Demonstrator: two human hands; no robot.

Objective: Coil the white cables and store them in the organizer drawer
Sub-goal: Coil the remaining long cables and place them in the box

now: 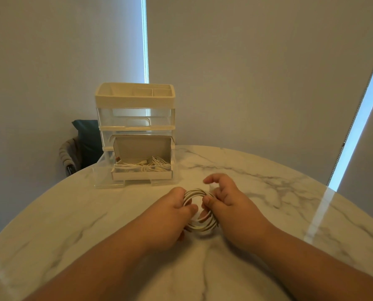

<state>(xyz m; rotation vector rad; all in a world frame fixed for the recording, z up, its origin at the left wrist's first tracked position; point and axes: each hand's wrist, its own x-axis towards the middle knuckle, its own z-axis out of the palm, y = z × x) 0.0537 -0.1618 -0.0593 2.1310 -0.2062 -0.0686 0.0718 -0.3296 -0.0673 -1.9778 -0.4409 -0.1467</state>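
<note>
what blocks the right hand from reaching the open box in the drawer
Probably yes, reachable: only table surface lies between the right hand and the cardboard box, though it pinches the coiled cable.

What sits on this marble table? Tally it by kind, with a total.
Clear plastic drawer organizer, cream top: 1
Open white cardboard box: 1
Coiled white cable: 1
Hands gripping it: 2, left hand, right hand
Total: 5. Tangled cables inside the box: uncountable.

White coiled cable (199, 210), grey-veined white marble table (268, 192), cream-topped clear organizer (135, 101).
</note>
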